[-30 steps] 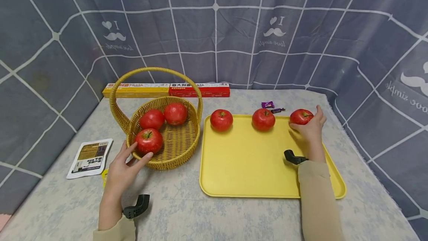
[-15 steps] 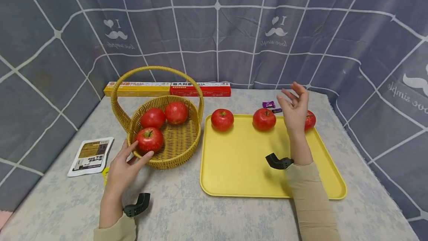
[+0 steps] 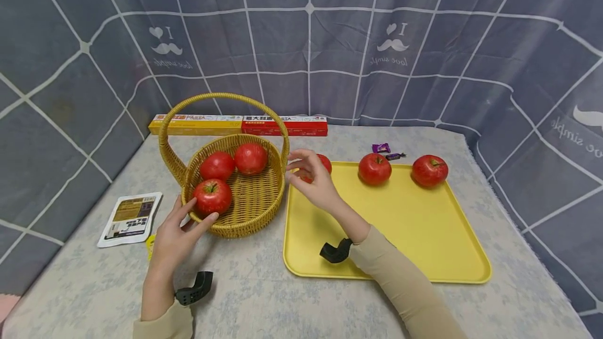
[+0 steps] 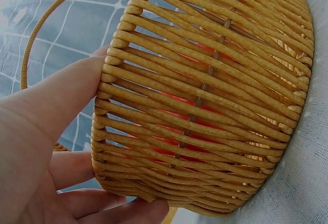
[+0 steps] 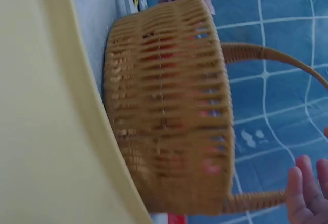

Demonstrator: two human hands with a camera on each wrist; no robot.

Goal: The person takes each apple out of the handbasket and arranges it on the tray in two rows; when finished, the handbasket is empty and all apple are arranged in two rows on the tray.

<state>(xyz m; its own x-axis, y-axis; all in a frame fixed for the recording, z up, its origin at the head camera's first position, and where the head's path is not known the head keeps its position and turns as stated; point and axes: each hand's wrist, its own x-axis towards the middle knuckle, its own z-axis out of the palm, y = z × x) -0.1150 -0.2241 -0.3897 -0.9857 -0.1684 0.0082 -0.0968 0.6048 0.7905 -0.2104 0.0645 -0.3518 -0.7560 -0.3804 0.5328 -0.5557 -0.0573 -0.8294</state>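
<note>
**Ana:** Grey cloth with a white grid hangs behind, and a pale flecked cloth covers the table (image 3: 264,297). Biggest thing on it is the yellow tray (image 3: 414,234) at about 3 o'clock from the middle: smooth plastic, rounded corners, a low raised rim.

**Ben:** That rim likely keeps the round fruit from rolling off. Three red tomatoes sit along its far edge: one (image 3: 324,163) half hidden behind the right hand, one (image 3: 374,168) in the middle, one (image 3: 430,170) at the far right corner.

**Ana:** At 9 o'clock from the tray stands the wicker basket (image 3: 245,208), a round woven bowl with a hoop handle. The left wrist view shows the ribbed weave close up, red showing through the gaps.

**Ben:** Three more tomatoes lie inside: two (image 3: 217,166) (image 3: 251,158) toward the back, one (image 3: 212,197) against the near rim.

**Ana:** The left hand (image 3: 174,234) rests at the basket's 7 o'clock side, fingers straight against the wicker; I judge that it steadies the basket.

**Ben:** The right hand (image 3: 313,179) hangs between basket and tray, fingers loosely spread, holding nothing.

**Ana:** Smaller bits: two flat pasta boxes (image 3: 237,124) at 12 o'clock, a white packet (image 3: 129,218) at 9, purple sweets (image 3: 385,150) behind the tray.
</note>
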